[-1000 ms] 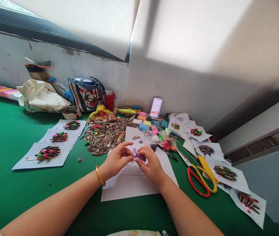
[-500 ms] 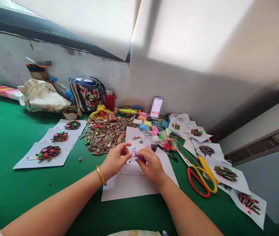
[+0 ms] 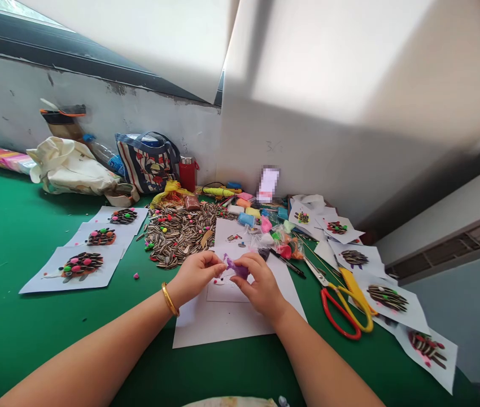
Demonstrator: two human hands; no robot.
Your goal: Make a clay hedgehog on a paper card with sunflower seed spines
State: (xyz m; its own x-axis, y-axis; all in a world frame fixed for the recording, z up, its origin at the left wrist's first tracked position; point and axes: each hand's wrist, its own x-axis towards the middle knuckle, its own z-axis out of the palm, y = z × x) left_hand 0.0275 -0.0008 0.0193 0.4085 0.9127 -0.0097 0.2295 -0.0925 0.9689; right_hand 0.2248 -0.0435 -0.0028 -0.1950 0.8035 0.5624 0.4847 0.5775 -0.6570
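Above white paper [image 3: 240,328] on the green table, my two hands meet around a purple packet [image 3: 236,268] that looks like clay in thin plastic. My right hand [image 3: 261,282] has its thumb and fingers closed on the packet. The thumb and forefinger of my left hand [image 3: 197,277] are pinched at its left end; whether a bit of clay or plastic is between them is too small to tell. Below the fingers, a smaller sheet [image 3: 223,294] carries a small white shape with a red dot, partly hidden by my hands.
A heap of striped sunflower seeds [image 3: 176,237] lies behind my left hand. Scissors [image 3: 341,311] with red and yellow handles rest at the right. Seed pictures [image 3: 81,265] lie on both sides. Coloured clay packets [image 3: 247,219], a cloth bag [image 3: 149,164] and a red bottle [image 3: 187,174] stand farther back.
The fingers of my left hand have closed nearer together and moved slightly left. More of the purple packet shows between my hands. The whole view has shifted a little.
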